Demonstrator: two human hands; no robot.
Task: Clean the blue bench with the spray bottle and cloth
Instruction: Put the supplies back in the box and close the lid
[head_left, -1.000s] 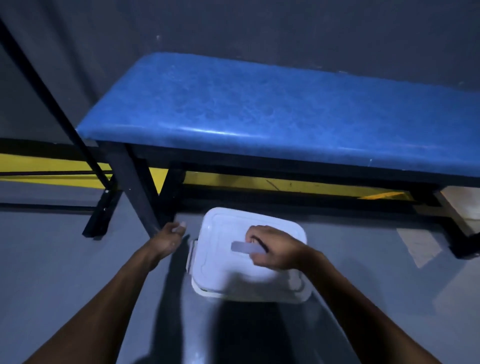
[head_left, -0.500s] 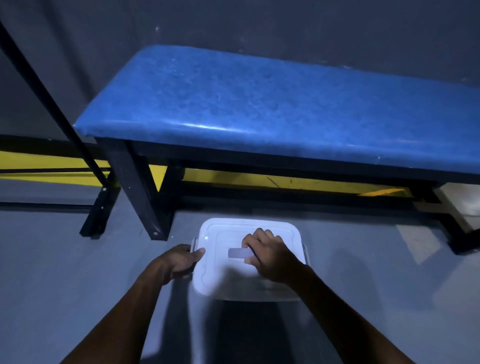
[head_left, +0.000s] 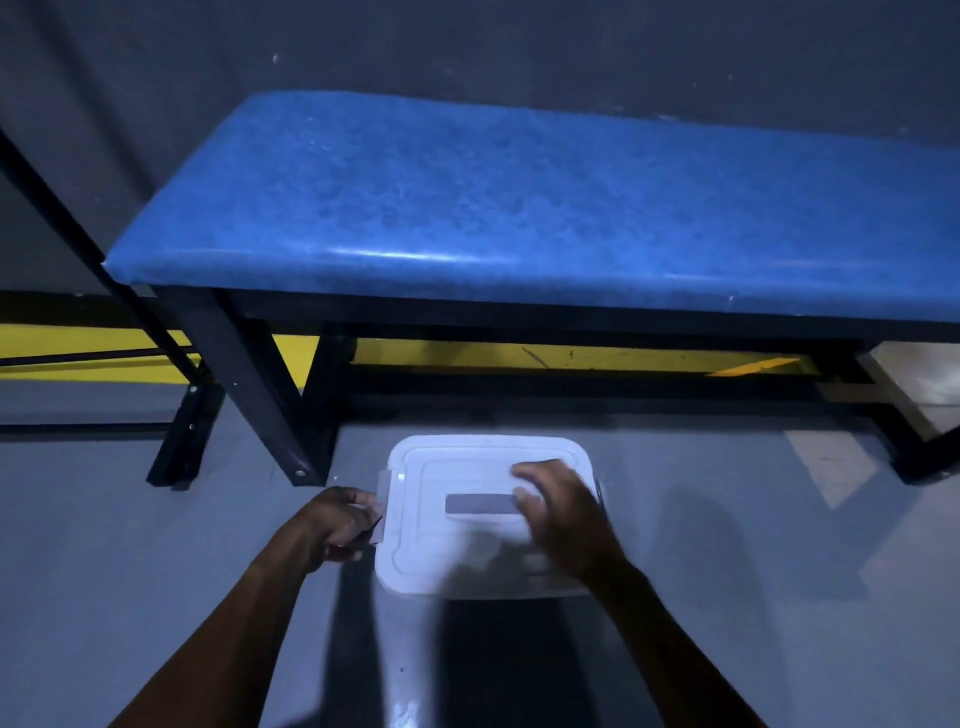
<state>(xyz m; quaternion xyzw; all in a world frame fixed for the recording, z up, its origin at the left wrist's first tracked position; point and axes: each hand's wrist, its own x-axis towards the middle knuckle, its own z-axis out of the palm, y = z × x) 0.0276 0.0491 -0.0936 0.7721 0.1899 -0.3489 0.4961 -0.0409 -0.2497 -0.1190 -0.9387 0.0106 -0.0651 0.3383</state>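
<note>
blue counter (head_left: 545, 208) across upper frame; white lidded box (head_left: 467, 545) on floor below. left hand (head_left: 332, 522) grips side latch, right hand (head_left: 563, 514) rests flat on lid, fingers relaxed.

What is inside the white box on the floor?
That cannot be seen: the lid covers the white box. The right hand rests on the lid; the left hand holds the side latch.

Your right hand (head_left: 558, 514) is motion-blurred over the white lidded box (head_left: 441, 551), so you can't tell whether its fingers grip the lid's grey handle (head_left: 478, 504). Whatever the box holds is hidden under that lid. Beyond the box, the blue bench (head_left: 519, 208) runs off the picture's right edge.
</note>
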